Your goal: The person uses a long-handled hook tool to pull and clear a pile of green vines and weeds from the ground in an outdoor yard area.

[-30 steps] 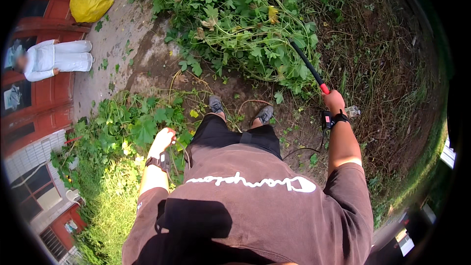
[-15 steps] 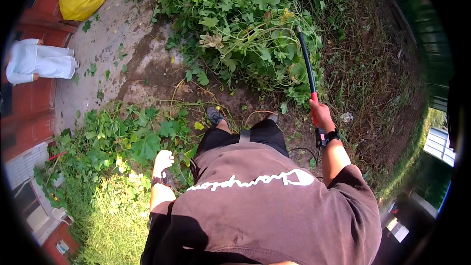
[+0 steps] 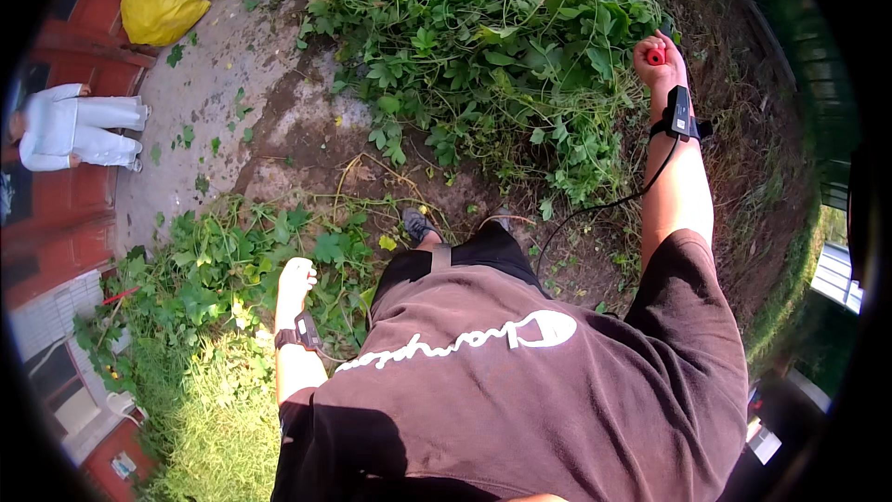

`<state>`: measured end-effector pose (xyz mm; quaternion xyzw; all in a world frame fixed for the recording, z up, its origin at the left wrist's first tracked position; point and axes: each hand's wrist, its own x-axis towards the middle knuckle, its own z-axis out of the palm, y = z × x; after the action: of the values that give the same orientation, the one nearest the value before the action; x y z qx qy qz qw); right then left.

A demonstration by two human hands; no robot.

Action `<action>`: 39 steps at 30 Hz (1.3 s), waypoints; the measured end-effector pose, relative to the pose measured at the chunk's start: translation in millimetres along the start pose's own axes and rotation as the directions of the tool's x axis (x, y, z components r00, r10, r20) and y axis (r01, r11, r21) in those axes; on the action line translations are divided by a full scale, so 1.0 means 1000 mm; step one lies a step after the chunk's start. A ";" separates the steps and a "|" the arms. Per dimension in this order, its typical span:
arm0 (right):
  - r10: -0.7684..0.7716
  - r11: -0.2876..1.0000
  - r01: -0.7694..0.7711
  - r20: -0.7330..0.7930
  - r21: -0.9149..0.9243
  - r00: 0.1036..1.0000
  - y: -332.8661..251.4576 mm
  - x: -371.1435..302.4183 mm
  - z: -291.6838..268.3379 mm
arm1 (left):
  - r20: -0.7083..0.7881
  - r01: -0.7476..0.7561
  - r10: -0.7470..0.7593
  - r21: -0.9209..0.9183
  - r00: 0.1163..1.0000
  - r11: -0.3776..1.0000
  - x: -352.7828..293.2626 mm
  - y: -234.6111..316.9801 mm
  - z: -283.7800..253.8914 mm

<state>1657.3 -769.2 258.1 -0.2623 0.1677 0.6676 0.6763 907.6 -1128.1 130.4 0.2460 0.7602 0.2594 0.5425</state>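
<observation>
My right hand [image 3: 668, 71] is stretched far out at the upper right, its fingers wrapped round the red grip of a long-handled tool [image 3: 657, 56]. The grip's end faces up toward me, and most of the shaft and the tool's head are hidden behind the hand. Right beside that hand is a large heap of green leafy vines [image 3: 520, 65]. My left hand [image 3: 295, 281] hangs low on the left with its fingers curled in, and nothing shows in it. Below it are more low vines [image 3: 218, 251]. Each wrist wears a strap with a small black box.
A person in white [image 3: 79, 128] stands at the left by red doors [image 3: 65, 214]. A yellow sack [image 3: 163, 6] lies on the concrete strip [image 3: 200, 112]. A thin black cable [image 3: 595, 208] runs from my right wrist. A green wall [image 3: 813, 102] bounds the right side.
My right hand has swung forward and to the right with the tool, whose black shaft was in view before and is now mostly hidden. My left hand has shifted slightly left.
</observation>
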 end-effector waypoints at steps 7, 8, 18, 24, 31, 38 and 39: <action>0.044 0.810 -0.298 -0.455 -0.506 0.890 0.014 -0.028 -0.263 | 0.071 0.357 -0.381 0.227 0.922 0.906 -0.058 -0.102 0.044; 0.084 0.835 -0.321 -0.472 -0.447 0.877 0.021 -0.049 -0.295 | 0.109 0.431 -0.469 0.254 0.877 0.866 -0.067 -0.106 0.048; -0.152 0.660 -0.208 -0.399 -0.722 0.904 -0.022 -0.241 -0.379 | 0.149 0.110 -0.198 0.456 0.969 0.883 0.010 0.040 0.175; -0.449 0.561 0.027 -0.276 -0.827 0.850 -0.025 -0.244 -0.345 | 0.481 -0.379 0.104 0.520 0.871 0.766 0.032 0.158 0.298; -0.660 0.356 0.368 0.048 -0.859 0.750 -0.009 -0.241 -0.289 | 0.408 -0.380 0.186 0.472 0.894 0.796 0.047 0.153 0.266; -0.355 0.508 0.180 -0.015 -0.842 0.935 0.058 -0.181 -0.223 | 0.006 -0.032 0.032 0.110 0.999 0.993 0.101 0.079 0.114; -0.325 0.536 0.143 -0.047 -0.832 0.945 0.076 -0.164 -0.209 | -0.004 0.007 -0.006 0.084 1.000 0.996 0.111 0.065 0.091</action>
<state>1599.3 -1026.4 174.3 -0.6293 -0.1318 0.5424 0.5407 968.0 -995.0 70.7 0.2657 0.7722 0.2257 0.5311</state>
